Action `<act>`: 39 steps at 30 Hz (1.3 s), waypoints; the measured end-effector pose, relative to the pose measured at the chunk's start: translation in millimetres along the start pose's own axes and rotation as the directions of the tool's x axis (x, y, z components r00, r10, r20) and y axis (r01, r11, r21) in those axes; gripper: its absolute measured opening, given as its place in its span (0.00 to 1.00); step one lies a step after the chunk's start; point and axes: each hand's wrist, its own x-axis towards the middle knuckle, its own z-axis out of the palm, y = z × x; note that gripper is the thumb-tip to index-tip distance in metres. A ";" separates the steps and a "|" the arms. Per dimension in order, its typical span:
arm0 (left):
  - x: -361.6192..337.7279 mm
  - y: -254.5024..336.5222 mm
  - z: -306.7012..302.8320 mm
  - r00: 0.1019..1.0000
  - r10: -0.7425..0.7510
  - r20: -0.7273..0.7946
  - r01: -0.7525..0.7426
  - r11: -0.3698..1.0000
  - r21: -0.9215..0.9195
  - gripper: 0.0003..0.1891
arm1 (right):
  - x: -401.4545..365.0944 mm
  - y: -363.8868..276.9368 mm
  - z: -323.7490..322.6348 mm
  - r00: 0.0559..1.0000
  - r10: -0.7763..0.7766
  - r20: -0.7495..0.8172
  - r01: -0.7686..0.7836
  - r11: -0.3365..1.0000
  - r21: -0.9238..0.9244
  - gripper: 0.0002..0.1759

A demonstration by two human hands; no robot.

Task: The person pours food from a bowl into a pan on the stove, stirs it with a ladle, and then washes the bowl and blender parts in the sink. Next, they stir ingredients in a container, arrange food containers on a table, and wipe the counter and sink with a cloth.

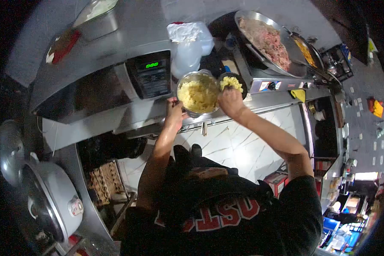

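Note:
A metal pot (208,75) containing yellow mashed or crumbled food (196,96) is at the counter's front edge. My left hand (175,112) is closed on the pot's left side. Just right of the pot is a small dark bowl (244,86) with a mound of similar yellow food (231,82). My right hand (232,102) is closed at the bowl's near side, beside the pot's rim. Whatever its fingers grip is hidden beneath them.
A microwave (94,91) stands left of the pot, with a whitish plastic jug (187,57) behind. At right, a large pan of meat (271,45) sits on a cooker (264,85). A rice cooker (57,196) and egg trays (104,181) are at lower left.

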 end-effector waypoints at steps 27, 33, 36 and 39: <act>-4.0 14.0 -7.8 0.993 -0.025 0.118 0.027 0.999 -0.018 0.22 | 140.2 -23.7 -62.4 0.948 -0.212 0.239 0.203 0.977 0.063 0.07; 9.8 11.3 -13.2 0.966 -0.157 0.206 0.171 0.984 -0.051 0.17 | 72.5 -57.1 -84.4 0.855 -0.488 0.175 0.485 0.872 0.058 0.06; 10.2 6.5 -13.8 0.988 -0.071 0.134 0.075 0.997 -0.028 0.18 | 39.1 -44.6 -47.8 0.890 -0.438 0.128 0.411 0.891 0.194 0.07; 4.9 7.8 -12.0 0.996 -0.074 0.057 0.077 0.996 -0.043 0.21 | 53.3 -11.2 -85.7 0.950 -0.190 0.250 0.178 0.982 0.069 0.08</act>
